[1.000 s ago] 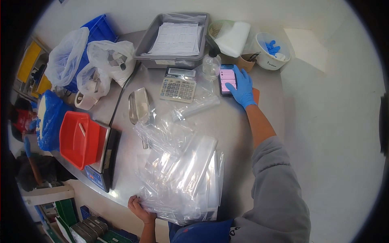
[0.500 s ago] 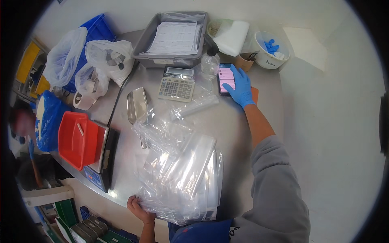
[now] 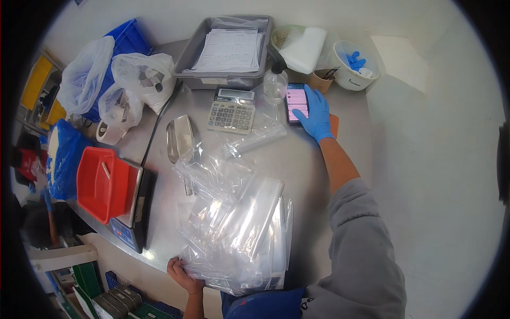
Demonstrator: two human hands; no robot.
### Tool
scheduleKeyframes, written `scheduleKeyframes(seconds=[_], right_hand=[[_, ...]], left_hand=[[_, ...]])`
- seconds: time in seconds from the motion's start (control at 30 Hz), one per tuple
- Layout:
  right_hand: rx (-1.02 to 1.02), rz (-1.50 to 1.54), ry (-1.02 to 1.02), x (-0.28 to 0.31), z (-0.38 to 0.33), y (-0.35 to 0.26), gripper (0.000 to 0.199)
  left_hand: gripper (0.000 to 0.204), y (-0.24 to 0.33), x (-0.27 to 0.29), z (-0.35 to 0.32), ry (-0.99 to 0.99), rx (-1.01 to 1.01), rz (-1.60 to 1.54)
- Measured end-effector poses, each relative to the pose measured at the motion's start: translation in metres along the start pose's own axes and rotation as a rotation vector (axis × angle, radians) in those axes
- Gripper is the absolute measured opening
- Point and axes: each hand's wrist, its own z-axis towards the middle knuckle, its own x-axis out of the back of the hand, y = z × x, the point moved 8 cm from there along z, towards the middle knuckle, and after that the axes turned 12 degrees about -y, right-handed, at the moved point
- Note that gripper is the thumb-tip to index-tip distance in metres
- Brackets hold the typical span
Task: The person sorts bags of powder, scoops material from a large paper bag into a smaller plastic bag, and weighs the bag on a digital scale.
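Note:
My right hand point(image 3: 317, 118), in a blue glove, lies on the right side of a smartphone point(image 3: 296, 101) on the steel table. Its thumb reaches over the lit pink and white screen, and the other fingers stretch forward along the edge. At the table's near edge, my bare left hand point(image 3: 184, 275) rests beside a pile of clear plastic bags point(image 3: 241, 223). The left fingers are loosely bent and apart, with nothing visible in them. A calculator point(image 3: 231, 116) and a metal scoop point(image 3: 180, 137) lie beyond the bags.
A grey tray point(image 3: 220, 81) of papers stands at the back, beside a pump bottle point(image 3: 275, 87) and a white bucket point(image 3: 355, 78) with blue gloves. On the left, a red basin point(image 3: 98, 183) sits on a scale point(image 3: 123, 233). White plastic bags point(image 3: 143, 74) lean by a blue crate point(image 3: 130, 37).
My hands, the smartphone and the bags stay in place. At the far left, another person has shifted, and something red now shows there.

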Motion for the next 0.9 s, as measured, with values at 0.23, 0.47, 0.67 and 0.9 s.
scheduleKeyframes(seconds=[0.23,0.47,0.67,0.9], right_hand=[[-0.053,-0.116,0.237,0.019,-0.034,-0.017,0.072],[-0.31,-0.165,-0.061,0.008,-0.106,-0.012,0.067],[-0.543,-0.356,-0.105,0.042,-0.166,0.012,0.071],[-0.712,-0.394,-0.068,0.048,-0.151,0.054,0.078]], left_hand=[[0.027,-0.001,0.0,-0.002,0.013,0.018,-0.016],[0.023,-0.005,0.0,-0.003,0.016,0.009,-0.05],[0.026,0.0,0.001,-0.002,0.015,0.001,-0.01],[0.025,0.001,0.002,-0.003,0.021,0.01,-0.027]])
